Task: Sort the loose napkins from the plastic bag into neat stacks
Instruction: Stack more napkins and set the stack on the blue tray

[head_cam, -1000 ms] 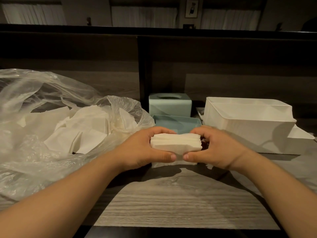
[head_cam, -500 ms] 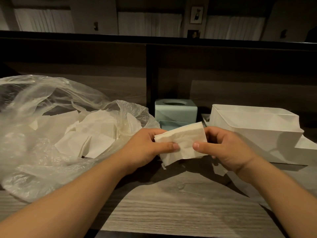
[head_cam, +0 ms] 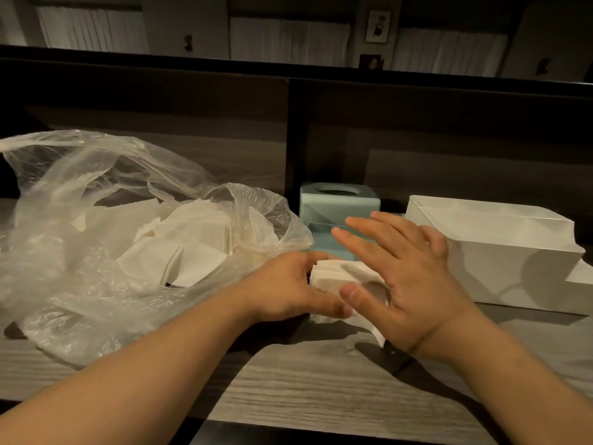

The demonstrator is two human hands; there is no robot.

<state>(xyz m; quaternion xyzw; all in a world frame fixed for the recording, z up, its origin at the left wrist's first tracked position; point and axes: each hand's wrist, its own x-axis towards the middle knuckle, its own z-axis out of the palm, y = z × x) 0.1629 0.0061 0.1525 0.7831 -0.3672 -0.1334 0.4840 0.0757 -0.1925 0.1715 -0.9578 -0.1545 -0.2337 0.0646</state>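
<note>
A small stack of white napkins (head_cam: 337,277) sits on the wooden table (head_cam: 321,387) at the centre. My left hand (head_cam: 288,287) grips its left side, fingers curled round the edge and thumb along the front. My right hand (head_cam: 398,271) hovers flat over the stack with straight, spread fingers, its thumb near the stack's front. A clear plastic bag (head_cam: 96,245) lies open to the left, with several loose white napkins (head_cam: 179,245) inside it.
A pale green tissue box (head_cam: 340,200) stands behind the stack, with a green tray (head_cam: 321,232) in front of it. A white plastic bin (head_cam: 500,252) sits at the right. A dark partition wall runs behind the table.
The stack has come down from a tilted hold onto the table. My right hand has let go of it and opened flat above it. My left hand still holds the stack.
</note>
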